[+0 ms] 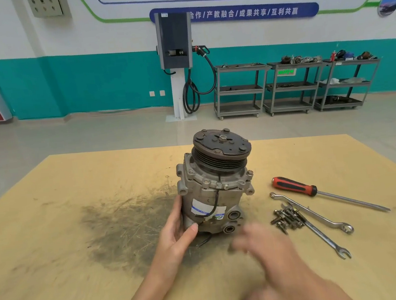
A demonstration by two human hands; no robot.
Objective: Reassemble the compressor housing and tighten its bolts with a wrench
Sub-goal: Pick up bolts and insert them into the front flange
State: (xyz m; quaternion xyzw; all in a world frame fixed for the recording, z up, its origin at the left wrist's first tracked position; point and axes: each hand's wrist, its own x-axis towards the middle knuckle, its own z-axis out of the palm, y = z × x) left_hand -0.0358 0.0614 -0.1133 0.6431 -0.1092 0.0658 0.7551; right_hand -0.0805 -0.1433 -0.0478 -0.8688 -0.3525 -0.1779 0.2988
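A grey metal compressor (211,185) stands tilted on the wooden table (66,238), its dark pulley on top. My left hand (178,233) holds its lower left side, thumb on the front of the body. My right hand (270,252) hovers blurred in front of the compressor, fingers spread, holding nothing. To the right lie a pile of several bolts (287,217), a ring wrench (312,212), an open-end wrench (325,236) and a red-handled screwdriver (320,191).
A dark greasy smear (126,227) covers the table left of the compressor. Beyond the table, the floor holds a charging post (176,53) and three grey shelf carts (290,85) along the teal wall.
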